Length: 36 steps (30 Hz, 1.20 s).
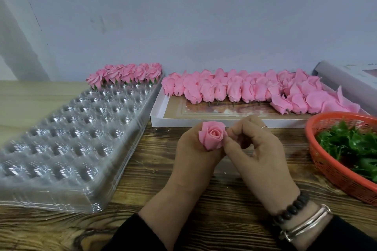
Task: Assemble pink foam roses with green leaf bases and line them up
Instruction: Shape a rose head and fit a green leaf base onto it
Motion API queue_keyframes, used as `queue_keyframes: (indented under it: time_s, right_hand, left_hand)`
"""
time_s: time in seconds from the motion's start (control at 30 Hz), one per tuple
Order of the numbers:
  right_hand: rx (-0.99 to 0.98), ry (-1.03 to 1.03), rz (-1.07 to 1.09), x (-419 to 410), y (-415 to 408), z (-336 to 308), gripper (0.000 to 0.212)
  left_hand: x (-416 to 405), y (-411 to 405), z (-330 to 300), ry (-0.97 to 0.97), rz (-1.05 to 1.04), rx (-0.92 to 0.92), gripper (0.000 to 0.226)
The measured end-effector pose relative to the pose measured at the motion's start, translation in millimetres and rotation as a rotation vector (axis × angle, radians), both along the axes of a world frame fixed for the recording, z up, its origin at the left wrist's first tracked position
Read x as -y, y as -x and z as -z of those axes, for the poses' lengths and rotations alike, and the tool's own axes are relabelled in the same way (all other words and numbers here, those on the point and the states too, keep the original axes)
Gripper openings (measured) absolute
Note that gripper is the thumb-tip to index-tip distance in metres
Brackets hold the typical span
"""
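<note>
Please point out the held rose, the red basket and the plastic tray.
Held rose (212, 135), head view, on its spiral centre.
Red basket (326, 166), head view, on its near wall.
Plastic tray (67, 140), head view, on its empty cups.

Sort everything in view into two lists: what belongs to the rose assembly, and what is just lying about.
Belongs to the job:
- rose held in left hand, right hand pinching a petal
- box of unassembled roses
- red basket of green leaf bases
- clear tray with finished roses

Lying about:
- grey roll, far right
</note>
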State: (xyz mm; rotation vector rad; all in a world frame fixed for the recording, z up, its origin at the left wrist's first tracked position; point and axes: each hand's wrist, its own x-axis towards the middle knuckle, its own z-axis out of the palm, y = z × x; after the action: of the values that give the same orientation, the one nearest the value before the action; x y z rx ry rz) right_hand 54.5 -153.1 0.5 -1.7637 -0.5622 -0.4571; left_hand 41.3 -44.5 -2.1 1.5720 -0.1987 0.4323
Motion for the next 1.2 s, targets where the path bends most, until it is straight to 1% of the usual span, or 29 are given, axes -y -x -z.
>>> queue_keyframes:
  time_s: [0.1,0.23,0.3,0.37,0.43,0.5,0.57,0.63,0.7,0.73,0.8,0.9,0.97,1.0,1.1,1.13,1.2]
  right_hand:
    - [0.049,0.018,-0.016,-0.2,0.6,0.5,0.015]
    - [0.095,0.067,-0.026,0.6,1.1,0.8,0.014]
    - [0.121,0.055,-0.049,2.9,1.4,-0.3,0.016]
    - [0.139,0.012,-0.053,4.5,2.6,-1.2,0.02]
    - [0.088,-0.076,-0.025,5.7,3.2,-3.2,0.019]
    - [0.026,-0.13,-0.034,7.4,2.6,-5.5,0.011]
    - [-0.004,-0.108,-0.077,8.7,1.9,-7.8,0.02]
    - [-0.016,-0.088,-0.118,8.3,2.3,-9.5,0.024]
    - [-0.036,-0.08,-0.14,6.1,3.9,-8.1,0.026]
    - [-0.039,-0.07,-0.142,4.7,4.3,-6.8,0.026]
    - [-0.024,-0.029,-0.128,2.8,4.8,-4.0,0.024]
    - [-0.013,0.082,-0.097,1.3,5.4,-2.0,0.037]
    - [-0.009,0.157,-0.076,0.6,6.4,-1.6,0.038]
    - [-0.023,0.178,-0.069,0.2,6.7,-1.6,0.035]
    - [-0.12,0.181,-0.093,-0.4,5.7,-3.2,0.016]
    - [-0.152,0.181,-0.119,0.2,4.8,-3.9,0.014]
    - [-0.207,0.214,-0.175,2.9,3.1,-5.2,0.026]
  left_hand:
    - [0.1,0.1,-0.2,-0.018,-0.029,0.002,0.016]
    - [-2.8,-0.6,1.2,-0.112,-0.016,-0.042,0.022]
    - [-3.4,-0.5,0.9,-0.15,0.01,-0.05,0.019]
    - [-3.1,-0.5,1.6,-0.141,0.045,-0.064,0.017]
    - [-2.6,1.0,0.0,-0.114,0.138,-0.104,0.018]
    - [-2.2,3.6,-0.4,-0.12,0.263,-0.147,0.023]
    - [-2.7,5.6,-2.1,-0.103,0.371,-0.19,0.021]
    - [-3.7,5.9,-1.2,-0.124,0.424,-0.197,0.019]
    - [-2.1,5.5,-0.2,-0.214,0.426,-0.177,0.008]
    - [-1.2,5.0,1.4,-0.275,0.409,-0.158,0.008]
    - [1.3,4.3,2.7,-0.387,0.37,-0.105,0.016]
    - [4.7,3.2,1.9,-0.446,0.315,-0.023,0.022]
    - [7.0,3.3,1.5,-0.444,0.279,0.017,0.021]
    - [8.3,4.0,1.9,-0.422,0.264,0.011,0.022]
    - [10.2,7.1,1.2,-0.308,0.221,-0.045,0.034]
    - [9.7,7.6,0.6,-0.294,0.204,-0.037,0.033]
    - [8.8,7.8,-0.5,-0.269,0.183,-0.009,0.026]
